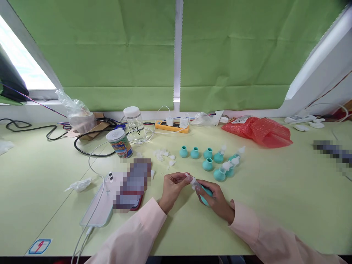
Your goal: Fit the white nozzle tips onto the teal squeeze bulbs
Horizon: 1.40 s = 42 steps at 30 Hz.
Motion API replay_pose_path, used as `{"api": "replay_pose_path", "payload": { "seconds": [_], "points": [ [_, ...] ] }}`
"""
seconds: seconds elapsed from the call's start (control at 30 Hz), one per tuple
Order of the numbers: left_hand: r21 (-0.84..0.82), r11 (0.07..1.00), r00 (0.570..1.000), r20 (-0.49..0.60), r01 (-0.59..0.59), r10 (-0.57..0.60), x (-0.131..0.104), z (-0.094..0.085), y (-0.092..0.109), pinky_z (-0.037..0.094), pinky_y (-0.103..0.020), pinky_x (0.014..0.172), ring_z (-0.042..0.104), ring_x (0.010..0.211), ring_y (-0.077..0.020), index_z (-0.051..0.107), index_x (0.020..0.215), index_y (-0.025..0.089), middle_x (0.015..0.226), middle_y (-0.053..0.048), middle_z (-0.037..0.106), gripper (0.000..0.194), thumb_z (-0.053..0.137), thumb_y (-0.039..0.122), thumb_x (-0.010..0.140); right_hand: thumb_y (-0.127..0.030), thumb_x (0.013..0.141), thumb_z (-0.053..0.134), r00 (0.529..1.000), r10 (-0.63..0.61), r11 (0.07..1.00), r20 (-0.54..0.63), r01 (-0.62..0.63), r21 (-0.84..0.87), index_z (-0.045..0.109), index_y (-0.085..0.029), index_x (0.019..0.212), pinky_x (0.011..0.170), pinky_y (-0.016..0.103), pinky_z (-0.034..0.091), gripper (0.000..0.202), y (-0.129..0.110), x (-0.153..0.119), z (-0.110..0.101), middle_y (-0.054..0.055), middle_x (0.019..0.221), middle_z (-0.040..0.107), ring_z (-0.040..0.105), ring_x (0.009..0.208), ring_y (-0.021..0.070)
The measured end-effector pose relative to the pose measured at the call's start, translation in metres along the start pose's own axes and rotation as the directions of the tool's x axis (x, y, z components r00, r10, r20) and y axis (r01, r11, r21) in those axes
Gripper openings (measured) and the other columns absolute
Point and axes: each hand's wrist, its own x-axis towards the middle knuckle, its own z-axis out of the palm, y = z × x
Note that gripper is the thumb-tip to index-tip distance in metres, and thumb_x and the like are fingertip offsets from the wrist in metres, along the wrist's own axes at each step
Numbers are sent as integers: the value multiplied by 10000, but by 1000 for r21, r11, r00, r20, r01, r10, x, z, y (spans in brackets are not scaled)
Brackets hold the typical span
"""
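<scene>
A teal bulb (204, 201) is held in the right hand (216, 200), its grip closed around it. A white tip (194, 182) at its mouth is pinched by the left hand (175, 187); the seating is obscured and cannot be confirmed. Eight more bulbs (207, 165) are grouped beyond on the surface (277, 190).

Pale green tabletop (275, 190), green blinds (110, 47), white strip (178, 55) between, bright window (31, 69) at left
</scene>
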Motion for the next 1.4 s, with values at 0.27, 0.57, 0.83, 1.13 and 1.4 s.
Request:
{"api": "replay_pose_path", "payload": {
  "seconds": [0.27, 0.57, 0.83, 1.13, 1.4],
  "points": [
    [25, 999, 999, 32, -32, 31, 2, -3, -5, 456, -304, 728, 595, 737, -187, 655, 728, 84, 806, -118, 655, 253, 678, 283, 573, -443, 735, 479, 989, 123, 963, 84, -139, 231, 507, -133, 675, 353, 198, 279, 316, 0, 4, -2, -50, 477, 369, 351, 365, 51],
    [29, 1000, 999, 52, -2, 1, 3, -5, -3, 451, -297, 730, 593, 731, -182, 662, 715, 76, 775, -114, 658, 254, 679, 286, 572, -442, 705, 519, 958, 220, 911, 184, -269, 314, 516, -121, 663, 310, 188, 269, 324, -2, 9, -7, -43, 468, 404, 392, 333, 56],
    [-27, 1000, 996, 90, -7, 10, -1, -2, -5, 432, -351, 786, 592, 763, -205, 660, 729, 76, 796, -121, 654, 264, 668, 296, 584, -441, 717, 502, 953, 201, 931, 225, -258, 258, 487, -132, 676, 325, 192, 287, 312, -6, 9, -11, -40, 492, 422, 396, 341, 57],
    [410, 795, 894, 184, -447, 408, -3, -19, 11, 400, -388, 866, 518, 992, -227, 568, 1016, 132, 1064, -118, 570, 341, 398, 328, 795, -315, 717, 534, 978, -34, 984, 207, 69, -166, 534, -174, 779, 717, 274, 428, 154, -60, 8, -25, 20, 766, 550, 526, 753, 141],
    [882, -387, 856, 403, -269, 323, 15, -38, 1, 267, -523, 904, 345, 1138, -309, 438, 1140, 116, 1219, -172, 411, 399, 418, 140, 742, -272, 623, 560, 946, -262, 603, 189, 313, -734, 558, -173, 666, 554, 244, 420, 108, -159, 51, -62, 8, 644, 573, 509, 587, 125]
  ]
}}
